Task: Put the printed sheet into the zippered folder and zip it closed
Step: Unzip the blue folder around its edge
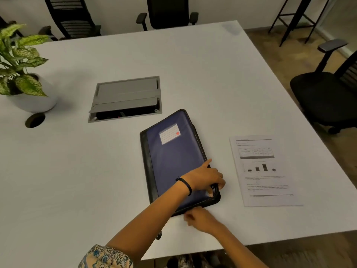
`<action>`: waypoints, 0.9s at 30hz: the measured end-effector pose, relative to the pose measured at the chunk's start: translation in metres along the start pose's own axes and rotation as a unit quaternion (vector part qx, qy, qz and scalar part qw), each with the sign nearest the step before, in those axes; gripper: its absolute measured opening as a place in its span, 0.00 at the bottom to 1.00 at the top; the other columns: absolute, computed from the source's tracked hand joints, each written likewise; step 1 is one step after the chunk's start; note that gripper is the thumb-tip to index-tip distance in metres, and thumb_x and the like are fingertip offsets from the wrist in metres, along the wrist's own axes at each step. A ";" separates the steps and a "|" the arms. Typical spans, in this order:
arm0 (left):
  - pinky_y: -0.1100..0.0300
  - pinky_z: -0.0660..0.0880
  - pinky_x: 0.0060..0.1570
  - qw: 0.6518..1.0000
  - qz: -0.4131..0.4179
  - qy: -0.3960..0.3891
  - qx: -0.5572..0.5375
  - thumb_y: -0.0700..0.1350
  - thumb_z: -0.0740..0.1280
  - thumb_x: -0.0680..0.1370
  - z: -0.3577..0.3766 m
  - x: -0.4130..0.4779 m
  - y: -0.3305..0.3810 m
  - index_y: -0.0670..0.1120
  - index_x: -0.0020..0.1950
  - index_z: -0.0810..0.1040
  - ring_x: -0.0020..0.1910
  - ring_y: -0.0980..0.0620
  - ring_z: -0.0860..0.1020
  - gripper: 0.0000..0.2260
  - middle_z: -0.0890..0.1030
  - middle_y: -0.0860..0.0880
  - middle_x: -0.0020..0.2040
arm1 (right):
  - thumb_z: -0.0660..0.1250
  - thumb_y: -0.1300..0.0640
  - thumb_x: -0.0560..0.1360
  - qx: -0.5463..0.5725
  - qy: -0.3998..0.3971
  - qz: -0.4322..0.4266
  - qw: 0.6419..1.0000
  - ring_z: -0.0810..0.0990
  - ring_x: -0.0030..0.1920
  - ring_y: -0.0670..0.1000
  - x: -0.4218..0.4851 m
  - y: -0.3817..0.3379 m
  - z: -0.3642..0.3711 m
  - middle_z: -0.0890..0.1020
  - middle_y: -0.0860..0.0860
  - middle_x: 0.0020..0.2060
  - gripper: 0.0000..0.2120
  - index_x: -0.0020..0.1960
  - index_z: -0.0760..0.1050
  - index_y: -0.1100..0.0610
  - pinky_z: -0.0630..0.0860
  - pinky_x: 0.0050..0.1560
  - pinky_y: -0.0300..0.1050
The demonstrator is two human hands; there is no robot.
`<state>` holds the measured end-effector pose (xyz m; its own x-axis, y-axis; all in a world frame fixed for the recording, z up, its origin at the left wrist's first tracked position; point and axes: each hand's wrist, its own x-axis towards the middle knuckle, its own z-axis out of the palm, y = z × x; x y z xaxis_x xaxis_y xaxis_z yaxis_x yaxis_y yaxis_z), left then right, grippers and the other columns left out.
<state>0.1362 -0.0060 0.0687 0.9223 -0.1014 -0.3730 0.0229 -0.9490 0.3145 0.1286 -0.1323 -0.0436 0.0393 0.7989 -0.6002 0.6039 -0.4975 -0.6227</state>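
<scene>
1. While the printed sheet [265, 170] lies flat on the white surface [96, 180] just right of the zippered folder [173, 161], nothing is packed; unzipping looks underway.
2. Left hand [204, 177] presses the folder's near-right corner, fingers curled at the zip.
3. Right hand [199, 219] pinches the near edge.
4. Navy cover, black trim, white label.

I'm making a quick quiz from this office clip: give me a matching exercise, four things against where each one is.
Things:
1. printed sheet
2. potted plant
3. left hand
4. right hand

Places:
A. at the folder's near edge
B. far left of the table
C. flat on the table, right of the zippered folder
D. on the folder's near right corner

Pairs: 1-C, 2-B, 3-D, 4-A
</scene>
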 end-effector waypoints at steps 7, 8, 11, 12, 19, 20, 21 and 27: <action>0.40 0.47 0.74 0.999 -0.016 -0.005 -0.030 0.48 0.64 0.79 -0.011 -0.008 0.004 0.45 0.57 0.76 0.59 0.46 0.75 0.10 0.80 0.46 0.54 | 0.57 0.61 0.79 0.163 0.196 0.110 0.961 0.79 0.34 0.56 0.010 0.023 -0.077 0.80 0.59 0.36 0.11 0.41 0.75 0.57 0.73 0.27 0.37; 0.40 0.48 0.74 0.999 -0.019 -0.011 -0.025 0.50 0.62 0.80 -0.014 -0.008 0.005 0.45 0.58 0.76 0.59 0.46 0.76 0.12 0.81 0.46 0.55 | 0.56 0.62 0.80 0.170 0.207 0.114 0.957 0.80 0.42 0.59 0.015 0.019 -0.086 0.80 0.60 0.41 0.11 0.46 0.76 0.59 0.73 0.32 0.35; 0.43 0.52 0.74 0.999 -0.034 0.003 -0.008 0.51 0.58 0.81 -0.022 -0.011 0.008 0.44 0.59 0.76 0.55 0.45 0.78 0.14 0.82 0.44 0.53 | 0.54 0.64 0.80 0.133 0.210 0.106 0.963 0.73 0.61 0.61 0.025 0.013 -0.099 0.75 0.66 0.58 0.13 0.60 0.70 0.70 0.70 0.46 0.34; 0.45 0.55 0.72 0.999 -0.040 0.011 -0.007 0.51 0.57 0.81 -0.025 -0.014 0.009 0.43 0.58 0.76 0.53 0.45 0.79 0.14 0.83 0.44 0.52 | 0.53 0.64 0.80 0.115 0.204 0.109 0.966 0.72 0.61 0.62 0.025 0.012 -0.099 0.74 0.67 0.59 0.14 0.61 0.69 0.70 0.70 0.52 0.39; 0.53 0.74 0.40 0.985 -0.117 0.112 -0.067 0.51 0.58 0.81 -0.043 -0.038 0.009 0.42 0.52 0.77 0.39 0.46 0.79 0.14 0.80 0.44 0.35 | 0.62 0.65 0.75 -0.033 0.140 -0.010 0.990 0.64 0.70 0.59 0.013 0.033 -0.060 0.66 0.59 0.70 0.21 0.67 0.67 0.61 0.63 0.69 0.50; 0.53 0.75 0.39 0.978 -0.149 0.126 -0.077 0.51 0.58 0.81 -0.047 -0.042 0.007 0.41 0.52 0.76 0.37 0.45 0.80 0.14 0.77 0.46 0.31 | 0.60 0.65 0.76 -0.046 0.143 -0.013 0.989 0.61 0.72 0.58 0.013 0.033 -0.056 0.63 0.58 0.72 0.21 0.69 0.65 0.60 0.60 0.71 0.50; 0.52 0.76 0.39 0.968 -0.188 0.139 -0.089 0.50 0.58 0.81 -0.049 -0.045 0.005 0.40 0.52 0.76 0.36 0.45 0.81 0.14 0.75 0.48 0.29 | 0.59 0.64 0.77 -0.060 0.156 -0.021 0.986 0.60 0.73 0.57 0.015 0.034 -0.052 0.61 0.57 0.73 0.21 0.70 0.64 0.59 0.59 0.72 0.49; 0.52 0.73 0.51 0.929 -0.322 0.185 -0.009 0.37 0.60 0.79 -0.046 -0.071 -0.012 0.40 0.57 0.73 0.56 0.41 0.76 0.08 0.77 0.40 0.56 | 0.59 0.49 0.78 -0.039 0.261 -0.011 0.965 0.67 0.68 0.54 0.017 0.033 -0.049 0.66 0.54 0.70 0.26 0.73 0.58 0.54 0.65 0.70 0.53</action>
<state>0.0879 0.0266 0.1318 0.7849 0.5973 -0.1647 0.6184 -0.7720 0.1472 0.1880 -0.1192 -0.0499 0.4090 0.8803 -0.2404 0.6662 -0.4681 -0.5805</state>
